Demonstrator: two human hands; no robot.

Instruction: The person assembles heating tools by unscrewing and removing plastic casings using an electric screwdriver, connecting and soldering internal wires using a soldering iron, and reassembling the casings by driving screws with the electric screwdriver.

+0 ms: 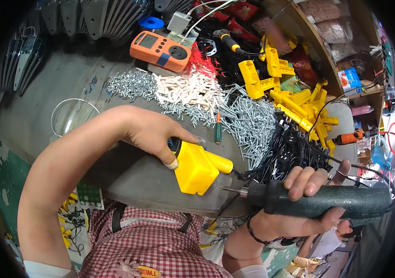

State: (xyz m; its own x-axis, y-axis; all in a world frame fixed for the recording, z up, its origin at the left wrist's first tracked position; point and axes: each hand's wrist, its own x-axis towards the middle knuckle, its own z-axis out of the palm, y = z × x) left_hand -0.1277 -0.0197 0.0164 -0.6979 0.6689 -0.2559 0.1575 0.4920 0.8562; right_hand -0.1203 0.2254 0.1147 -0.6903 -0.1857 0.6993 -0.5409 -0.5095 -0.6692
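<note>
My left hand grips a yellow plastic housing above the near edge of the table, thumb on its near side and fingers over the top. A short round yellow sleeve sticks out of the housing to the right, with a black cord leaving its end. My right hand is wrapped round a dark electric screwdriver held nearly level. Its thin bit points left at the housing's lower right side, with a small gap seeming to lie between them. The palm of my right hand is hidden behind the tool.
Beyond my hands lie piles of long screws, white sleeves and nuts, with a green-handled screwdriver. An orange meter stands behind. Yellow housings and black cords heap at right. A person sits at lower right.
</note>
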